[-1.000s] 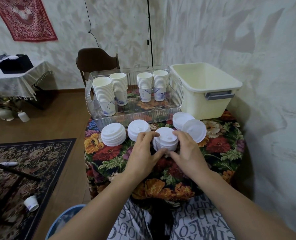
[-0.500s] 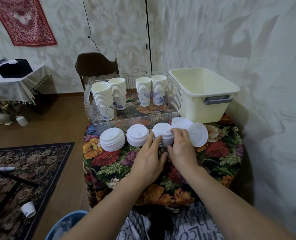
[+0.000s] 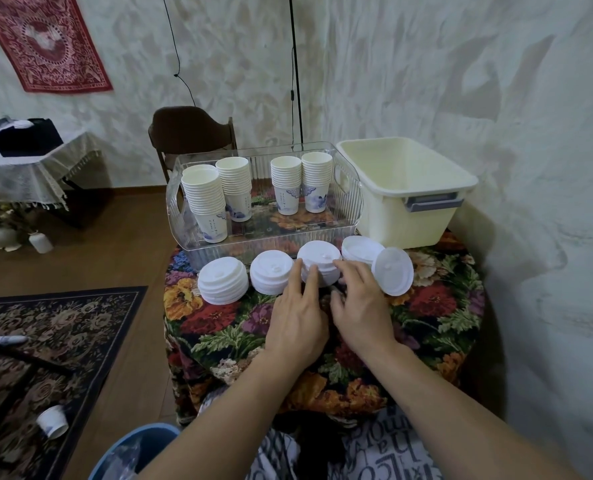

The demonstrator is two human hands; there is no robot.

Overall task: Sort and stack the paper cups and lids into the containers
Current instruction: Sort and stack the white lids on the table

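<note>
Now the third lid stack [image 3: 319, 266], near the table's [image 3: 437, 327] far edge, is touched on both sides by the left hand [image 3: 298, 320] and right hand [image 3: 360, 310], fingers spread straight.

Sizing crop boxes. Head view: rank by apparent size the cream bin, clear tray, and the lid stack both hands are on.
1. clear tray and cream bin: look alike in size, not ranked.
2. lid stack, held between left hand and right hand: plainly smallest.
</note>
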